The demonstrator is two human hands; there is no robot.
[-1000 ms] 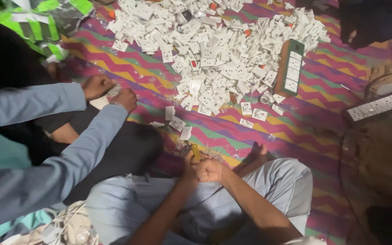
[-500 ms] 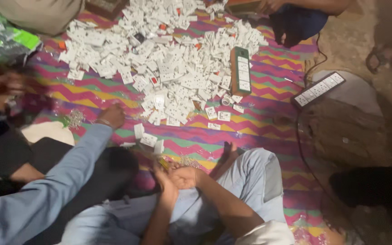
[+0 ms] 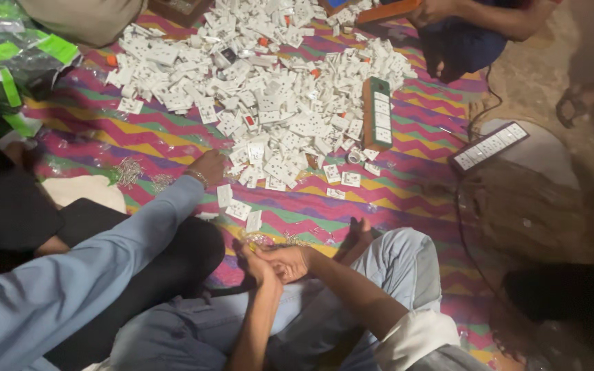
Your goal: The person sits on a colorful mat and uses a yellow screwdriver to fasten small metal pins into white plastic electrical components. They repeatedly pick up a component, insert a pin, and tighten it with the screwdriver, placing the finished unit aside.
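Observation:
My left hand (image 3: 256, 264) and my right hand (image 3: 291, 261) are pressed together over my lap, above my light blue trousers (image 3: 407, 268). Both close on a small part that the fingers mostly hide. Just ahead of them a few white socket plates (image 3: 238, 206) lie loose on the striped mat (image 3: 386, 199). A co-worker's hand (image 3: 209, 167) in a blue sleeve reaches from the left and rests at the near edge of the large pile of white socket plates (image 3: 276, 89).
A long green-and-brown socket strip (image 3: 378, 113) lies beside the pile, and a dark one (image 3: 489, 145) sits on a round stool at the right. Small metal screws (image 3: 128, 172) are scattered left. Plastic bags (image 3: 8, 69) fill the far left. Another person (image 3: 476, 27) sits opposite.
The view has shifted a little, so the pile sits further right. The blue-sleeved hand has come closer to the pile's edge. My hands stay pressed together over my lap.

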